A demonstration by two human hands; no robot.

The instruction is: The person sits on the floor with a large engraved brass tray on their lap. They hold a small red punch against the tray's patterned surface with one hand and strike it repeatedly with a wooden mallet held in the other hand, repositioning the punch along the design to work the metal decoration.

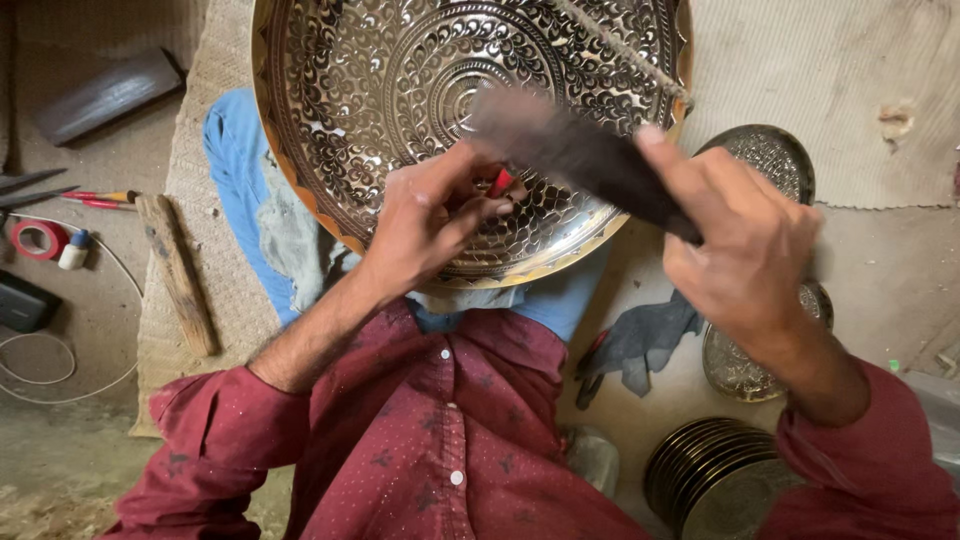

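Observation:
A large round engraved metal plate [380, 70] rests tilted on my lap, its ornate pattern facing me. My left hand [425, 220] presses on the plate's lower part and pinches a small red-tipped chisel [500, 183] against the surface. My right hand [745, 245] grips a dark hammer [560, 140], blurred, raised just above the chisel and the plate. I wear a dark red shirt and blue trousers.
Smaller engraved plates [770, 155] lie at the right, a stack of dark round plates [715, 480] at the lower right. A grey cloth [640, 340] lies beside me. A wooden stick [178, 270], red tape roll [38, 240], tools and a cable lie on the floor at left.

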